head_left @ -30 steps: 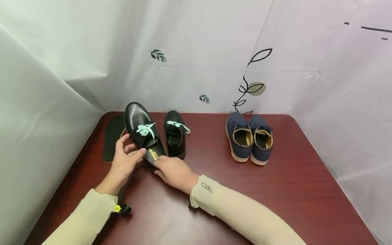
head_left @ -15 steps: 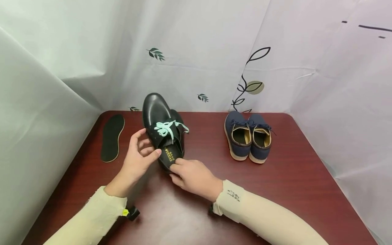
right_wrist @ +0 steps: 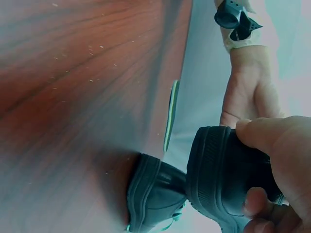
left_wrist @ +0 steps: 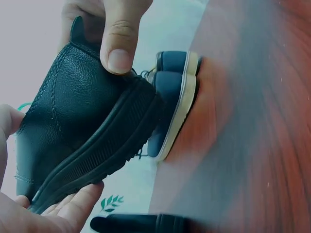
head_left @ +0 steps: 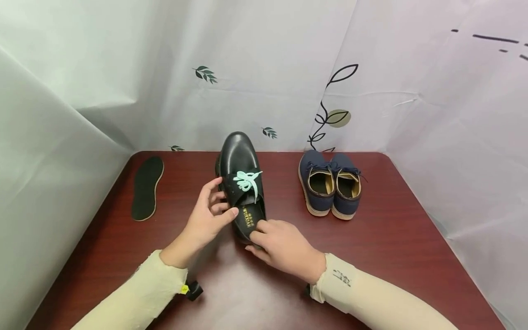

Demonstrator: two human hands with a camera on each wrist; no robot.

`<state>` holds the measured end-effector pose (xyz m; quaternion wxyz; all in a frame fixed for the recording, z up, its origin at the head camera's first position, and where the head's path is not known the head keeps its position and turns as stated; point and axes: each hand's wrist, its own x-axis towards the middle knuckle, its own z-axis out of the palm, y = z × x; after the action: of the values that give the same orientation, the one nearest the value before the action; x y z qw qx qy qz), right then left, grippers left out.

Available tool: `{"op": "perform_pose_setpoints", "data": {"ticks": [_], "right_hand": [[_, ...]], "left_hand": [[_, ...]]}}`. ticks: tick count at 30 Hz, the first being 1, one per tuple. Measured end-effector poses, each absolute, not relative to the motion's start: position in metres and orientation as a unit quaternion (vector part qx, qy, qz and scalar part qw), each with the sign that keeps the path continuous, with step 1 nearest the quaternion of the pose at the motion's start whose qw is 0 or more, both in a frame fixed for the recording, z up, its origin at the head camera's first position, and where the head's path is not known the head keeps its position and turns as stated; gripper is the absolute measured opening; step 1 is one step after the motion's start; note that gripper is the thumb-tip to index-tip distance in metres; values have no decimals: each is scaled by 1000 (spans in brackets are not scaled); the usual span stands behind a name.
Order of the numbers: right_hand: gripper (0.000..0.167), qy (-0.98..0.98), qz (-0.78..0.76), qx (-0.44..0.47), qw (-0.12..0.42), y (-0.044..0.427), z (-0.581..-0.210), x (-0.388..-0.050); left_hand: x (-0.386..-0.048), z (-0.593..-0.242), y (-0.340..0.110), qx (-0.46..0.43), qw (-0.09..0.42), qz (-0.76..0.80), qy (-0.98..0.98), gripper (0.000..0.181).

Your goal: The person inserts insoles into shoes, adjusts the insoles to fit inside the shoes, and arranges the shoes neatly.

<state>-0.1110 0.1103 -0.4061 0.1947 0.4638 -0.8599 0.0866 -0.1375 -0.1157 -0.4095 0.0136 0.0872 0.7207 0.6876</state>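
Observation:
Off the table, toe pointing away, a black leather lace-up shoe (head_left: 240,156) with mint-green laces is held in both hands. Gold lettering shows on the insole inside it. My left hand (head_left: 205,220) grips its left side, thumb at the opening and fingers along the sole. The heel is pinched by my right hand (head_left: 286,247), its thumb on the outside in the right wrist view. Behind and below stands the other black shoe (right_wrist: 158,191), mostly hidden in the head view. To the left lies a loose dark insole (head_left: 147,189) with a pale edge.
A pair of navy shoes (head_left: 321,201) with tan soles stands side by side at the back right. The reddish-brown table (head_left: 404,256) is bordered by white curtains (head_left: 173,91) with leaf prints at the back and sides.
Both hands have carried the black shoe rightward, away from the loose insole, and its toe has turned to point more straight ahead. It now covers most of the other black shoe.

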Motion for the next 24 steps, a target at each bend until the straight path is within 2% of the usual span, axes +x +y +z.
{"op": "perform_pose_setpoints", "data": {"ticks": [8,24], "right_hand": [[29,-855,99,468,199,126,-417,-105],[27,-863,87,467,172,145,-435,-102]], "left_hand": [[-135,-413,-94,71,79,682,724,80],[-144,-441,-64,44,147,667,729,78]]}}
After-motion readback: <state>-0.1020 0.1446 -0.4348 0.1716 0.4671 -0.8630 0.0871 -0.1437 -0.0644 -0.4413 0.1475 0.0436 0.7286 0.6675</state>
